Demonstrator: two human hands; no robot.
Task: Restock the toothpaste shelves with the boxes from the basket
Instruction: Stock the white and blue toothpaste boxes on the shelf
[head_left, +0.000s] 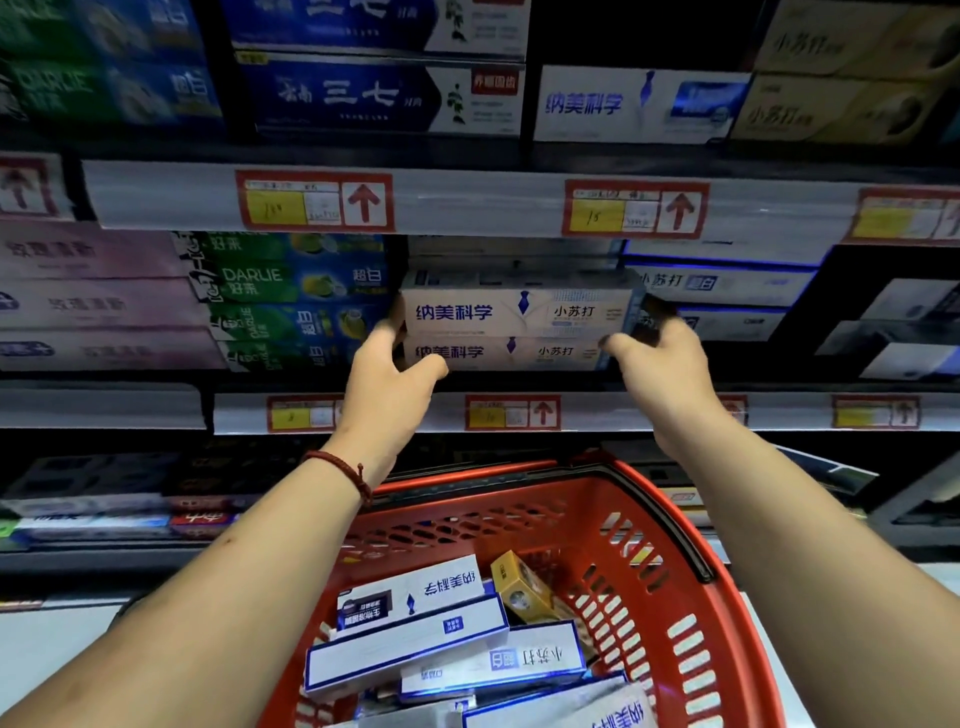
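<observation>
Basket: below your wrists sits the red plastic basket (649, 499), with slotted walls and a smooth rim.
Basket contents: long white cartons with blue edging (410, 618) lie criss-crossed and glossy. A gold carton (519, 582) is wedged on its end among them.
Wrist: a dark red braided cord (340, 465) circles your left wrist.
Left hand: your left hand (387, 374) has its fingers curled round the left end of the top white box, and the thumb juts out underneath.
Right hand: your right hand (660, 369) has its fingers wrapped round the right end, with the thumb pointing inward.
Task box: the top white box (519, 312) is a long, flat-faced rectangle of matte card. It spans between your fingertips on the middle shelf.
Under your fingers: a matching lower white box (498, 353) lies directly beneath it, touching.
Below your thumbs: the grey shelf-edge strip (415, 410) carries red-framed price tags (511, 412).
Left of your fingers: glossy green Darlie boxes (291, 301) are stacked.
Above your fingers: blue boxes (379, 98) sit on the upper shelf.
</observation>
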